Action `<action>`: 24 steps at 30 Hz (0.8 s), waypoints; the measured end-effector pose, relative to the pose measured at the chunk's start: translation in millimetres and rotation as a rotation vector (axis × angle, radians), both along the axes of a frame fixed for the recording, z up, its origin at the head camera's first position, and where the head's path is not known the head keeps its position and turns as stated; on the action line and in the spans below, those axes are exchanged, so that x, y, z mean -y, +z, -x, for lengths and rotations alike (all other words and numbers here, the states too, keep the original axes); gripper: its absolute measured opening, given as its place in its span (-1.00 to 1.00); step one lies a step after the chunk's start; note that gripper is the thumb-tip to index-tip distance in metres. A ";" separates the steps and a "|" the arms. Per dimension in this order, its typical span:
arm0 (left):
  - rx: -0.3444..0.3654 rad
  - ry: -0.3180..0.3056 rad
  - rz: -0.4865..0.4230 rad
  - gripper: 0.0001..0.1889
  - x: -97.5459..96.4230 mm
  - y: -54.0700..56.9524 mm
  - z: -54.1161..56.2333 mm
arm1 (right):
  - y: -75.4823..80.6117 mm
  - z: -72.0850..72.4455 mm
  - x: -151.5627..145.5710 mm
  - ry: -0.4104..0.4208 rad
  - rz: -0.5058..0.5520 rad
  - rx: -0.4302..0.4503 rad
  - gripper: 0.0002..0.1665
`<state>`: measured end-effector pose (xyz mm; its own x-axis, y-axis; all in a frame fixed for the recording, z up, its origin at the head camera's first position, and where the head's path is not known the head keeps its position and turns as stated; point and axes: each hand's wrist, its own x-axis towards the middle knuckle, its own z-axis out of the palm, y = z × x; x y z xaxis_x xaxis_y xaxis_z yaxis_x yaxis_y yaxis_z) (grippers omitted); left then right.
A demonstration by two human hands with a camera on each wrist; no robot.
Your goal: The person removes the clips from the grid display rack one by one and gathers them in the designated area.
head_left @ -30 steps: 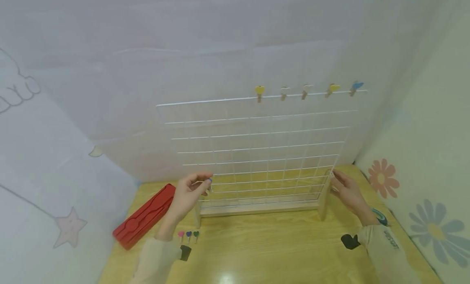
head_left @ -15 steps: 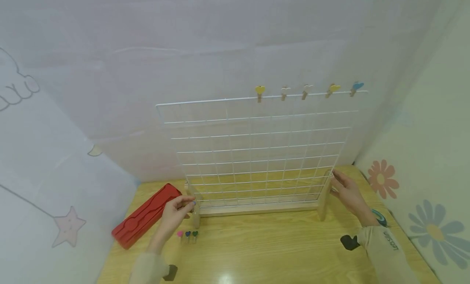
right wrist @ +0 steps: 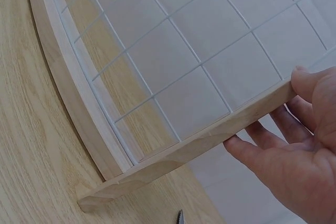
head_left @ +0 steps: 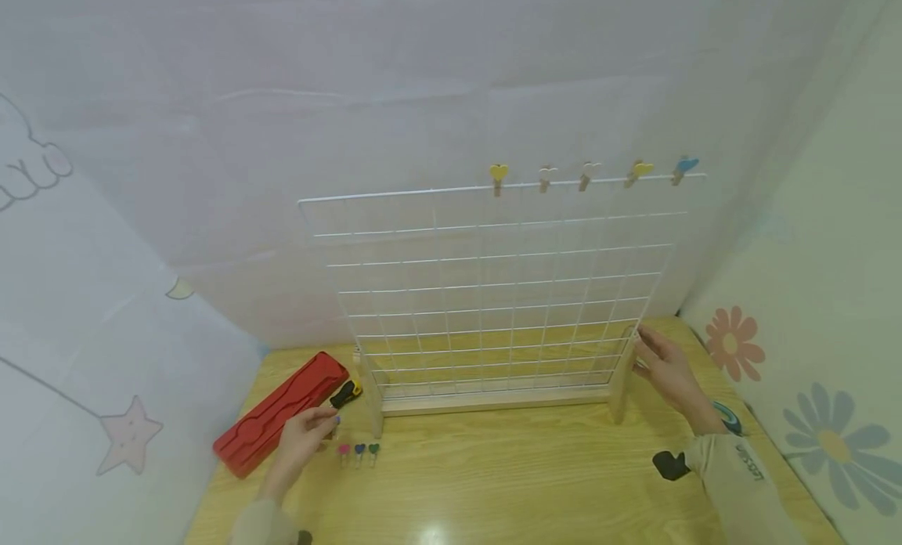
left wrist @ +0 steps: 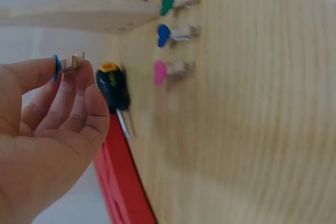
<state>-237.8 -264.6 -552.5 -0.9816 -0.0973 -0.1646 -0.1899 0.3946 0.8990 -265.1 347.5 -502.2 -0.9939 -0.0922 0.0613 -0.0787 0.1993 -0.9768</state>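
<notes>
My left hand [head_left: 303, 439] pinches a small wooden clothespin with a blue heart [left wrist: 69, 63] between thumb and fingers, above the table's left side. Close by on the table lie three more heart clothespins in a row: pink [left wrist: 160, 73], dark blue [left wrist: 163, 35] and green [left wrist: 167, 4]. A white wire grid [head_left: 395, 193] stands upright in a wooden base, with several heart clothespins [head_left: 498, 174] clipped along the right half of its top bar. At the grid's right end, my right hand [head_left: 665, 369] grips the wooden side post [right wrist: 199, 135], thumb on one side and fingers on the other.
An open red case [head_left: 282, 408] lies slanted at the left. Between it and the grid's left post is a black and yellow screwdriver [left wrist: 113, 86]. By the right sleeve lies a partly hidden teal-handled tool [head_left: 727, 417]. Cloth-covered walls stand behind and at both sides.
My left hand has moved down and left, away from the grid's lower left, carrying the blue-heart clothespin. The screwdriver has come into sight. My right hand stays on the post.
</notes>
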 end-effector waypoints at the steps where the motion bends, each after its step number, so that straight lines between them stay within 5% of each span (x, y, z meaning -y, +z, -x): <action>1: 0.010 0.005 0.000 -0.62 3.4 -5.8 -0.5 | -0.1 -0.1 0.1 -0.002 0.005 0.000 -0.18; 9: 0.066 0.030 0.149 -0.62 19.7 -46.0 -9.3 | -1.8 0.8 -0.1 -0.004 0.021 0.006 -0.19; 24: 0.064 0.094 0.247 -0.72 21.7 -56.2 -10.6 | -2.0 0.0 0.3 -0.017 0.010 0.012 -0.19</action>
<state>-227.2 -286.3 -608.7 -0.9547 -0.2323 -0.1859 -0.2893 0.5783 0.7628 -265.1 347.2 -504.2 -0.9959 -0.0748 0.0500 -0.0636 0.1910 -0.9795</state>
